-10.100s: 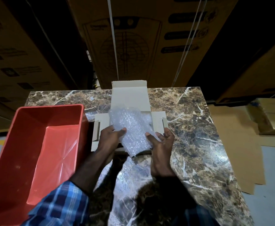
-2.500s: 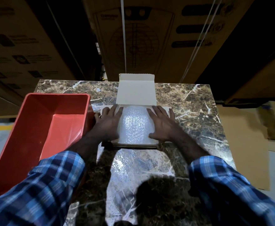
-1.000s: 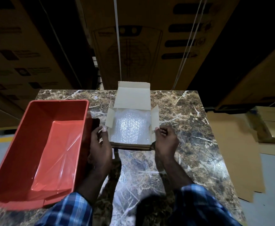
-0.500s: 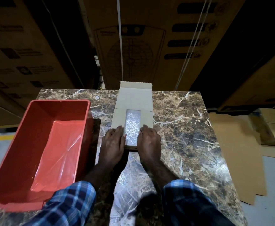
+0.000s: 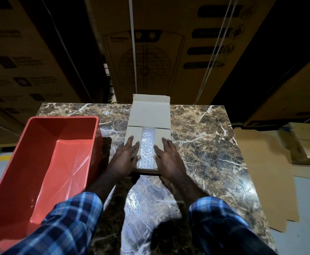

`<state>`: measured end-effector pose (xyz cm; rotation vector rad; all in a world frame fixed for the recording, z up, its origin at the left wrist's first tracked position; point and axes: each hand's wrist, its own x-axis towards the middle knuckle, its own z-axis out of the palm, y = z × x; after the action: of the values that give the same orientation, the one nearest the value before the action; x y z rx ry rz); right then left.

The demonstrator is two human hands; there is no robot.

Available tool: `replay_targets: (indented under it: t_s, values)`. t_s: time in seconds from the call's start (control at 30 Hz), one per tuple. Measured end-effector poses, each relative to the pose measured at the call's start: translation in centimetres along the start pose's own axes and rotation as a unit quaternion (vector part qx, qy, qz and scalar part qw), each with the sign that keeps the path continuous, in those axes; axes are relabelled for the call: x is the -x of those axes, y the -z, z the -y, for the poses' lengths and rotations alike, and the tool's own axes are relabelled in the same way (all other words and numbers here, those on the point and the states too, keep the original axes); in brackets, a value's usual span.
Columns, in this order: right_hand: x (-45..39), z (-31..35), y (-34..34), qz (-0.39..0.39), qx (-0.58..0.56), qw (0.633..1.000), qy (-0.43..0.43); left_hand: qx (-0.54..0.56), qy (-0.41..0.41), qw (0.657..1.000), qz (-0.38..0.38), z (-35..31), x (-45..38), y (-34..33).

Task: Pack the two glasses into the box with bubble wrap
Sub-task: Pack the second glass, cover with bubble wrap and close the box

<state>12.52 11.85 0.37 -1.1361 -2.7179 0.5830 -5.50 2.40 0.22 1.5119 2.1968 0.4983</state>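
Note:
A small cardboard box lies on the marble table, its top lid open toward the far edge. Both side flaps are folded inward over the box. Bubble wrap shows in the narrow gap between them; the glasses are hidden under it. My left hand presses flat on the left flap, fingers straight. My right hand presses flat on the right flap the same way.
A red plastic bin stands on the table's left side, close to my left arm. A sheet of bubble wrap lies on the table near me. Large cartons stand behind the table, and flat cardboard lies on the floor to the right.
The side flaps, upright a second ago, are folded down over the bubble wrap. Both hands moved from the box's front corners onto the flaps and spread slightly outward.

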Motion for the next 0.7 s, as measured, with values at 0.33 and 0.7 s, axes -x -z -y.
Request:
replay_targets:
  t_s: [0.33,0.7]
  values:
    - [-0.6,-0.3,0.6,0.008,-0.058,0.998,-0.007,-0.001,0.056,0.998,0.009,-0.6,-1.0,2.0]
    - [-2.7,-1.6,2.3,-0.026,-0.101,0.994,-0.015,0.092,0.078,0.986,-0.117,-0.1,-2.2,3.3]
